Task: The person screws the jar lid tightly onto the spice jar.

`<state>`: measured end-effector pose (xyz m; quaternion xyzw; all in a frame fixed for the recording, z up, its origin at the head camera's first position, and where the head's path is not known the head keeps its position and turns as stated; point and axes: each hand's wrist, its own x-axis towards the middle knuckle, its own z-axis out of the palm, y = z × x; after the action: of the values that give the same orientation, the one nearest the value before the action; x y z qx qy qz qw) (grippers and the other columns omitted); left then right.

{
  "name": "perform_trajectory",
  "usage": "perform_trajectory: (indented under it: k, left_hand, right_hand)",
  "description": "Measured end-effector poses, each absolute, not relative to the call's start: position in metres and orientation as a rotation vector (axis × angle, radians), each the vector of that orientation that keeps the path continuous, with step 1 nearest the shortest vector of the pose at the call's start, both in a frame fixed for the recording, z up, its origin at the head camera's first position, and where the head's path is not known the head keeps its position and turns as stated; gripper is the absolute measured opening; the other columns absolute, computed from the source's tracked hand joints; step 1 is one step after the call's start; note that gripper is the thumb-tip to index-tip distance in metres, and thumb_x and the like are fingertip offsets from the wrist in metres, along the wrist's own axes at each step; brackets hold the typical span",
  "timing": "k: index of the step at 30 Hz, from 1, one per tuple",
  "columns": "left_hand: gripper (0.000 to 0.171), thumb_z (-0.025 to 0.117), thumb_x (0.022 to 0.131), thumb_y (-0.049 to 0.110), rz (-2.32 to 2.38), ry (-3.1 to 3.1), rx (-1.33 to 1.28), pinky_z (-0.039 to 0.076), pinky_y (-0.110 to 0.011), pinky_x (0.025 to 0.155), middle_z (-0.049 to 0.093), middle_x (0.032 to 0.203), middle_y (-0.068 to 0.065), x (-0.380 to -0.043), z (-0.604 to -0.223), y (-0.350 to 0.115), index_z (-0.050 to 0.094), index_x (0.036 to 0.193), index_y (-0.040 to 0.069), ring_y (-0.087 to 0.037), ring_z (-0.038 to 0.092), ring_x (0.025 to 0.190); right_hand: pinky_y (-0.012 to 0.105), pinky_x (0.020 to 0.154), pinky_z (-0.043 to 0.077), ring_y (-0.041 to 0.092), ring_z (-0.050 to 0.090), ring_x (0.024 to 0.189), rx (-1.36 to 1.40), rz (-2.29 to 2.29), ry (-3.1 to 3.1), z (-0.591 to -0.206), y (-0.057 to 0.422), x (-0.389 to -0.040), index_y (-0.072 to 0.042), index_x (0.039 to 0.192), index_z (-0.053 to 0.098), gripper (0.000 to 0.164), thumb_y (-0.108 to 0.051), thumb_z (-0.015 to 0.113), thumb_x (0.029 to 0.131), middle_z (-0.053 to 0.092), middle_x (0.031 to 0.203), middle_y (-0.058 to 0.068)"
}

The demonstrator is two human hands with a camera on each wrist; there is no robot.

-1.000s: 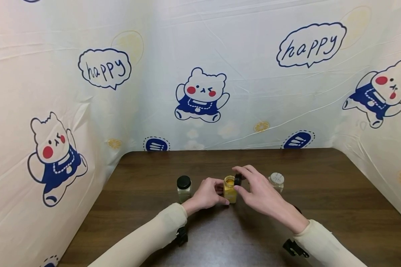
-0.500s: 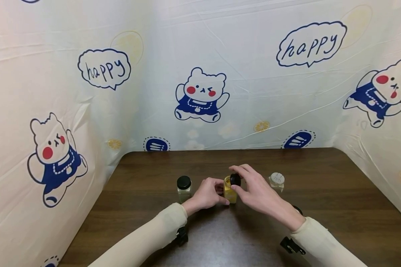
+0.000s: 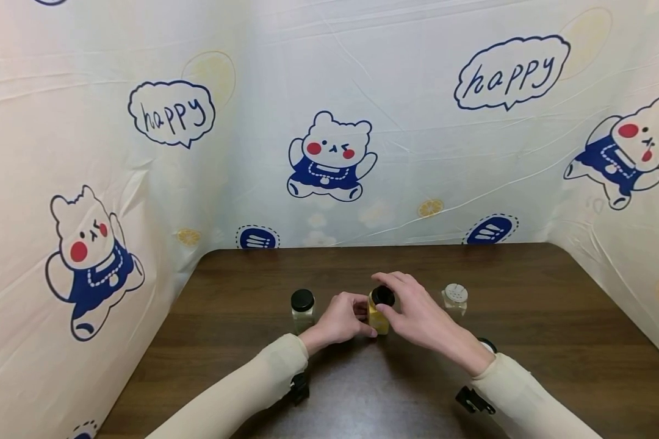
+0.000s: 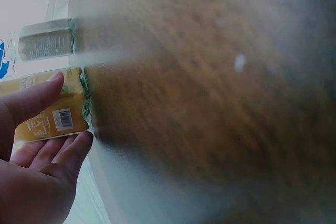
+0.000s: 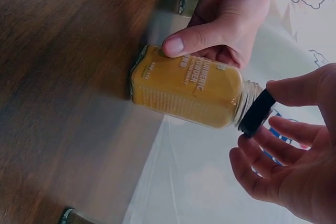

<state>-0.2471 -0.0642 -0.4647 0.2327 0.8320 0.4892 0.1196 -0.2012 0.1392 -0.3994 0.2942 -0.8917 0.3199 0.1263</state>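
A square glass jar of turmeric powder (image 5: 184, 85) stands on the table, yellow inside, with a printed label. My left hand (image 3: 340, 318) grips its lower body from the left, thumb on the near face and fingers behind, as the left wrist view shows. The thumb and fingers of my right hand (image 3: 417, 311) pinch a black screw lid (image 5: 257, 113). In the right wrist view this lid sits at the threaded mouth, slightly tilted, with some thread showing below it.
A black-capped glass jar (image 3: 302, 308) stands left of my left hand. To the right is a clear jar with a perforated white top (image 3: 454, 294). A round black-and-white item (image 3: 489, 345) is partly hidden behind my right wrist. Patterned cloth (image 3: 329, 79) surrounds the brown table (image 3: 241, 274).
My right hand has moved slightly left, bringing the black lid from upright beside the jar's open mouth to over it. My left hand and the jar have stayed in place.
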Motion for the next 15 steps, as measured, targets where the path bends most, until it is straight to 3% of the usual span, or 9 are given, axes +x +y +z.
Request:
perform_trajectory:
  k: [15]
  left_hand:
    - [0.045,0.094,0.078,0.005,1.407,2.455,0.716,0.060,-0.037,0.094,0.078,0.111,0.001,-0.2456,-0.4633,-0.0658,0.077,0.119,0.012,-0.016,0.074,0.105]
  right_hand:
    - [0.052,0.102,0.051,0.031,0.058,0.125,0.872,0.925,-2.620,-0.4005,0.1360,-0.2044,-0.003,0.143,0.061,0.051,-0.005,0.078,0.095,0.065,0.134,0.012]
